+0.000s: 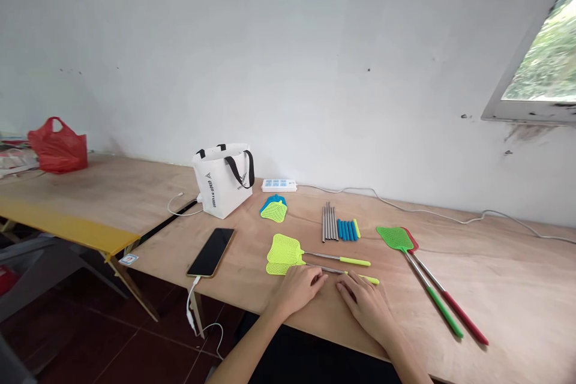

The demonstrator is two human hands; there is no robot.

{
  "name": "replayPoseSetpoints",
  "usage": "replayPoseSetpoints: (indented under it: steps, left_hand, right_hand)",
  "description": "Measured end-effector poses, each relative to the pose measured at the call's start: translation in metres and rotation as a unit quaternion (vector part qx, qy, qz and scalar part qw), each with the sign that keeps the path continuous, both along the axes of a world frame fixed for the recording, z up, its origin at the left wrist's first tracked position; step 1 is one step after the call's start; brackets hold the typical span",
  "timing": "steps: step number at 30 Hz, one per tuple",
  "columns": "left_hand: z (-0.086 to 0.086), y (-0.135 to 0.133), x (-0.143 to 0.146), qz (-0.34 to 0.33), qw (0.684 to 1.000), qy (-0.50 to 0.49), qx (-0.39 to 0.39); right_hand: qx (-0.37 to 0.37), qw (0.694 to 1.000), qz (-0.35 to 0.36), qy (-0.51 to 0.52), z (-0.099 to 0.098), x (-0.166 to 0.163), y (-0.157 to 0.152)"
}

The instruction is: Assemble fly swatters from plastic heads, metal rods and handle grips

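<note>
My left hand [300, 289] rests on the table by the lower yellow-green fly swatter [276, 268], its fingers loosely bent and nothing visible in them. Across from it, my right hand [362, 300] lies close to that swatter's handle [372, 281]; thumb and fingers are apart, though whether they touch the handle I cannot tell. A second yellow-green fly swatter [285, 248] lies just behind, partly over the first one's head. Further back are several metal tubes [330, 224], several blue handle grips [347, 230] with a yellow one [357, 228], and loose blue and yellow swatter heads [274, 211].
To the right lie a green fly swatter [434, 294] and a red one [463, 315]. On the left are a phone [210, 253] on a cable, a white bag [222, 186] and a power strip [279, 185]. A red bag [58, 147] stands on the neighbouring table.
</note>
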State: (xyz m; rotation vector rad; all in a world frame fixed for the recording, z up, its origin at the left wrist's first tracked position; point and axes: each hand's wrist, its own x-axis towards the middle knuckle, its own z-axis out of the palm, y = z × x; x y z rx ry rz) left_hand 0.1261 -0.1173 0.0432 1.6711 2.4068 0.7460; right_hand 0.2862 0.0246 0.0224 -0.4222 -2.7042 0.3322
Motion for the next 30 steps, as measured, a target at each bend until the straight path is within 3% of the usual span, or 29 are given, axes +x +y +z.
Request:
replayPoseSetpoints:
  steps: [22, 27, 30]
  left_hand:
    - [0.0014, -0.0007, 0.0005, -0.007, 1.000, -0.001, 0.002]
    - [-0.0021, 0.0007, 0.0006, -0.008, 0.997, 0.019, 0.070]
    - [-0.0065, 0.0020, -0.0002, 0.031, 0.992, 0.052, 0.115]
  right_hand:
    - [-0.020, 1.000, 0.006, -0.008, 0.0017, -0.0006, 0.0002]
    - [-0.019, 1.000, 0.006, -0.003, 0.0025, -0.0009, -0.0001]
    - [-0.027, 1.000, 0.011, -0.008, 0.0027, -0.0009, 0.0000]
